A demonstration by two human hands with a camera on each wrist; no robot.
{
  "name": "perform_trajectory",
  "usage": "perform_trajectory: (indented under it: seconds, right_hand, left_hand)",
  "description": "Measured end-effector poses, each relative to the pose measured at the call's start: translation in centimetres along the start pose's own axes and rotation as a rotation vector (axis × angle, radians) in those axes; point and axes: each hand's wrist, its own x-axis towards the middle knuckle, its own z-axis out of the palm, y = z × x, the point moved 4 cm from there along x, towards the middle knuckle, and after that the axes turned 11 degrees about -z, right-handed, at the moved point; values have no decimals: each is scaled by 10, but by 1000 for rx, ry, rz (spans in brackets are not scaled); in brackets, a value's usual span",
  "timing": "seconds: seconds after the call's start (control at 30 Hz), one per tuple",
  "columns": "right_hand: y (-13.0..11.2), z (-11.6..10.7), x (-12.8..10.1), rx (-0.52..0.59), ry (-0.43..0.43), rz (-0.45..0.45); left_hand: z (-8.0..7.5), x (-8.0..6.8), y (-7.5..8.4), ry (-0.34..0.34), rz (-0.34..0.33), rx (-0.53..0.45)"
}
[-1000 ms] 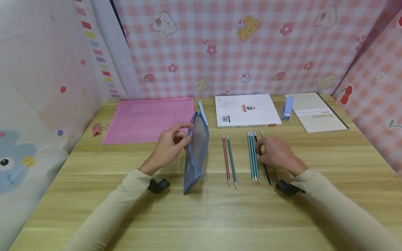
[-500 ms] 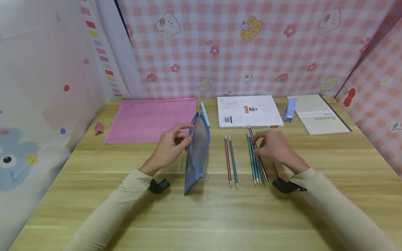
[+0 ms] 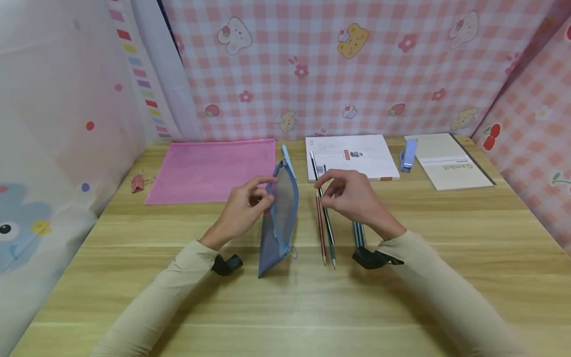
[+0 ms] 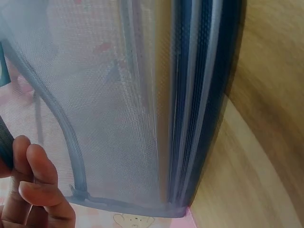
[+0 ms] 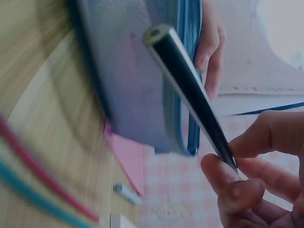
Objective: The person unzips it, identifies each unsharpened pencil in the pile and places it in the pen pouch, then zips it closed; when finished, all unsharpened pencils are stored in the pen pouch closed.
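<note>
Two hands worked over the wooden surface [image 3: 285, 302], with the blue mesh pouch [image 3: 280, 218] as the thing between them. The left hand [image 3: 243, 208] stood on the pouch's left side, its fingers [image 4: 35, 185] curled in a pinching grip on the upper edge, so that the pouch stood on its long edge, mouth upward. The right hand [image 3: 354, 196] hovered just right of the pouch, its thumb and fingertips [image 5: 237, 187] clamped together on a black pencil [image 3: 322, 193], which was lifted off the surface and angled with its blunt end toward the pouch's open top; in the right wrist view that end sat close to the zip edge, though whether it touched could not be told.

Right of the pouch, a red pencil [image 3: 320, 235] and a teal pencil [image 3: 331, 245] lay side by side under the held one. Further right, a bundle of teal pencils [image 3: 359, 233] showed partly behind the right wrist. Behind the pouch lay a pale blue pen [image 3: 285, 151]; to its far left, a pink folder [image 3: 211, 170] and a pink binder clip [image 3: 137, 183]. Behind and to the right of the pouch lay a white booklet [image 3: 357, 156], a blue stapler [image 3: 408, 154] and a cream notebook [image 3: 448, 158].
</note>
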Motion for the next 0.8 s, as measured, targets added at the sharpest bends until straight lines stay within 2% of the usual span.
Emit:
perform_trajectory:
  seconds: [0.1,0.37,0.53,0.8]
  right_hand:
    - [-5,10,10,69,30,-10]
    - [-14,32,30,272,137,33]
    - [-16,46,35,224,182,72]
    - [-18,57,30,112,151,54]
  left_hand:
    - [1,0,-1,-4,-1,-12]
    - [4,0,-1,-23,-2,-18]
    - [7,0,1,-10,3,-13]
    - [9,2,2,31,14,3]
